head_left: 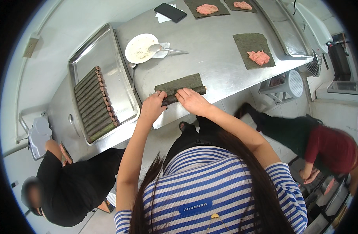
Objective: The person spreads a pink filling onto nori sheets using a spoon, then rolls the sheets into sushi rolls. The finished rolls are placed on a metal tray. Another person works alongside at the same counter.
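Seaweed sheet [183, 83] right of the metal tray [113, 70], near edge curled up, far part flat on the steel table [210, 43]: left hand [152, 105] on the tray-side end, apparently pinching the curl between fingertips and thumb; right hand [194, 101] farther from the tray, fingers bent over the curl, thumb hidden, so no telling whether pinching or merely pressing. Best to press evenly with both hands, tuck the curl snug before turning onward, and go gently at the end away from the tray, to avoid squeezing any filling out. For straightness, compare with the dark rolls [92, 103] inside the tray.
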`<state>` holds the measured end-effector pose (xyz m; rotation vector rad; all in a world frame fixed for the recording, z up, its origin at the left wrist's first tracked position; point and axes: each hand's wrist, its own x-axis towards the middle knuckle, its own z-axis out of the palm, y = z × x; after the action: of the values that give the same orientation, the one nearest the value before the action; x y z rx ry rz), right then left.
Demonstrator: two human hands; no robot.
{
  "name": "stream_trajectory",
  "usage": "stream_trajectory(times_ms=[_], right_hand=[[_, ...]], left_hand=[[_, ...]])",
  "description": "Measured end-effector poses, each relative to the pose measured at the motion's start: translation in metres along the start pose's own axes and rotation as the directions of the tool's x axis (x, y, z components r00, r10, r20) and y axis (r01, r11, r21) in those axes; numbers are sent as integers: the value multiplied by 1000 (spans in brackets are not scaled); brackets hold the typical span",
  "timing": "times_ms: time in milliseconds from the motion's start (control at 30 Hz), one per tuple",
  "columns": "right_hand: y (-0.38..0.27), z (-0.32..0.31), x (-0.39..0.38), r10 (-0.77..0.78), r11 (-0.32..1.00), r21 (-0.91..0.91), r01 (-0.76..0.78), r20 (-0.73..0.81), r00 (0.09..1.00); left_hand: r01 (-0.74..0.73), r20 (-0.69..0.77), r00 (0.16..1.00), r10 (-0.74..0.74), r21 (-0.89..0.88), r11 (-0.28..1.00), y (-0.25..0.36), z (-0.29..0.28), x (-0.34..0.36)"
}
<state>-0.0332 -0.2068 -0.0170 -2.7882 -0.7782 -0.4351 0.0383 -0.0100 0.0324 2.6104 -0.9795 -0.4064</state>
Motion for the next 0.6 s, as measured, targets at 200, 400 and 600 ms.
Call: stream_trajectory(times_ms=[200, 400, 600], right_hand=[[3, -3, 1, 71, 997, -24, -69, 71, 995], [23, -12, -23, 173, 985, -42, -169, 131, 976], [39, -23, -42, 288, 958, -46, -285, 191, 938]], left_hand=[[13, -9, 1000, -12, 70, 997, -3, 9, -1], [57, 30, 998, -60, 84, 995, -2, 7, 1], [61, 66, 996, -63, 35, 998, -7, 7, 7]])
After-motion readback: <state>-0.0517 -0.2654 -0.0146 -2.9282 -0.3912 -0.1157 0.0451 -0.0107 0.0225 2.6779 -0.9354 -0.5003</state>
